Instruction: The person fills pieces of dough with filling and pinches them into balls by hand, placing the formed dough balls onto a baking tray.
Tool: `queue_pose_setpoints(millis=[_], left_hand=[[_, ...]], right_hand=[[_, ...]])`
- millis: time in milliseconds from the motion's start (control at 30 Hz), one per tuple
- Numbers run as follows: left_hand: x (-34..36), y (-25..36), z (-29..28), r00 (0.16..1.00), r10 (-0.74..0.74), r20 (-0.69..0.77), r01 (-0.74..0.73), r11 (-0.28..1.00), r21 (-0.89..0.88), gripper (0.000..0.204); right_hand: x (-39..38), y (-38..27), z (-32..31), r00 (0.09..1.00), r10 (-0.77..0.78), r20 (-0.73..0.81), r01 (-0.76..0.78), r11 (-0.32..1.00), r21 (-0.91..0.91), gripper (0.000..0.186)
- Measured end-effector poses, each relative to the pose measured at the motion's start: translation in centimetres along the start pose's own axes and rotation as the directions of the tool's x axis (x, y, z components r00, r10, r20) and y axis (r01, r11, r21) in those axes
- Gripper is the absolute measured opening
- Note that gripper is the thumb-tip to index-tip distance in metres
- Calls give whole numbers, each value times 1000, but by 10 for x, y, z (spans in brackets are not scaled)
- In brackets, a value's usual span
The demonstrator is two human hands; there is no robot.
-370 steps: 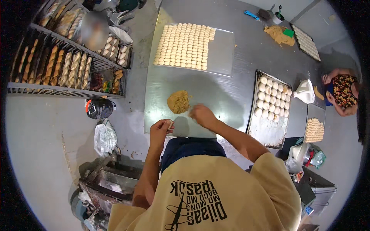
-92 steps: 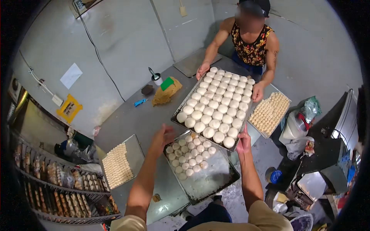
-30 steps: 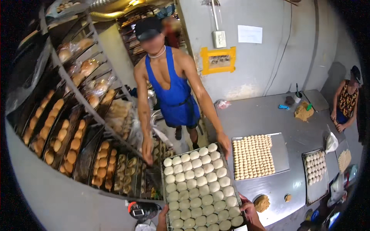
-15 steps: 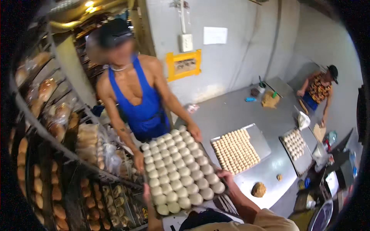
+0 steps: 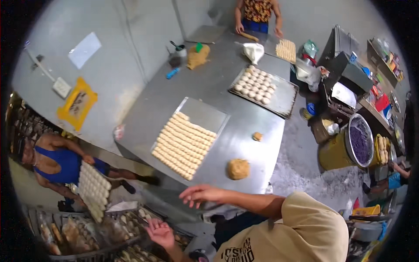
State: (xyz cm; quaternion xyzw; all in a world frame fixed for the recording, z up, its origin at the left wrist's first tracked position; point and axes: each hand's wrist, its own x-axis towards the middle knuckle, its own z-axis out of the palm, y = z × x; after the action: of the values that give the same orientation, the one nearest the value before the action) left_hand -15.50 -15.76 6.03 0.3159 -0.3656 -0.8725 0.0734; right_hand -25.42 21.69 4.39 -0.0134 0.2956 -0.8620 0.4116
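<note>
Both of my hands are empty. My left hand (image 5: 160,232) is low in the picture, palm up with the fingers apart, beside the bread rack. My right hand (image 5: 201,194) hangs in the air with loosely bent fingers, just short of the table's near edge. At the left, a person in a blue apron (image 5: 59,163) holds a tilted tray of round dough balls (image 5: 94,187), apart from my hands. Closest to my right hand on the table are a tray of small dough pieces in rows (image 5: 183,144) and a brown lump of dough (image 5: 238,169).
The metal table (image 5: 209,83) also carries a tray of dough balls (image 5: 255,85), a small lump (image 5: 257,136) and a bag of filling (image 5: 198,56). Another person (image 5: 257,11) stands at its far end. Bread racks (image 5: 78,236) stand lower left; a yellow tub (image 5: 334,153) stands right.
My hands have let go of the dough-ball tray, which the person in blue now holds farther off to the left. My view has turned right, toward the table.
</note>
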Motion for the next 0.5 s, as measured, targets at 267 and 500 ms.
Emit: queue_pose_setpoints(millis=[267,500], left_hand=[[-108,-228,74,968,-235,84,177,882,436,43],[-173,-312,214,925,-296,239,-14,601,799,31]], right_hand=[[-191,-5,-273,485,-608,-628,-398,485,-778,31],[-201,-15,-399,712,-603,-359,-414,53,-909,38]])
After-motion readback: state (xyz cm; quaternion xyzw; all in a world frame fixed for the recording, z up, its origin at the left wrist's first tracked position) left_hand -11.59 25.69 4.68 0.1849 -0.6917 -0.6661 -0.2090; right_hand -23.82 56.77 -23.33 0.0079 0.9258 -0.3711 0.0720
